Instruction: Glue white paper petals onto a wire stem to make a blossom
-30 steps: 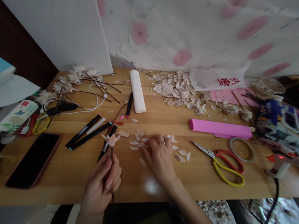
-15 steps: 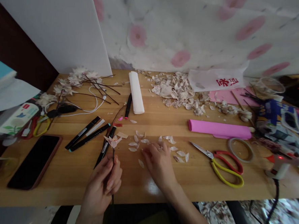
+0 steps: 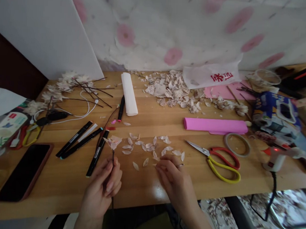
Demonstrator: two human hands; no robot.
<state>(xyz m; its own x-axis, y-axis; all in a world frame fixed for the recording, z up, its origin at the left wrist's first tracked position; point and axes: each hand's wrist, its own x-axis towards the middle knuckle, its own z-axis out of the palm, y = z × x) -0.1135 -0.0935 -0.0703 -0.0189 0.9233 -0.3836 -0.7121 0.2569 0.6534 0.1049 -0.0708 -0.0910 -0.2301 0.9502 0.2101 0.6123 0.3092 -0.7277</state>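
My left hand [image 3: 108,182] is closed round the thin dark stem of a paper flower [image 3: 113,142], whose pale pink petals spread at the top. The flower stands upright above the table. My right hand [image 3: 173,176], wearing a ring, is held low over the wood with thumb and fingers pinched together. A small pale tip of a petal [image 3: 154,165] shows at those fingertips. Loose petals [image 3: 149,147] lie scattered just beyond both hands. Beside the left hand rests a black marker [image 3: 97,154].
Scissors [image 3: 212,159], a tape roll [image 3: 237,145] and a glue gun [image 3: 274,160] lie to the right. Behind are a pink paper roll [image 3: 216,125], a white roll [image 3: 129,94] and a petal heap [image 3: 170,88]. A phone [image 3: 23,172] and finished-looking flower stems [image 3: 89,90] are left.
My right hand has drawn back toward me from the petals, its fingers now pinched. Several petals there are uncovered. The left hand keeps the flower; the whole view has shifted somewhat.
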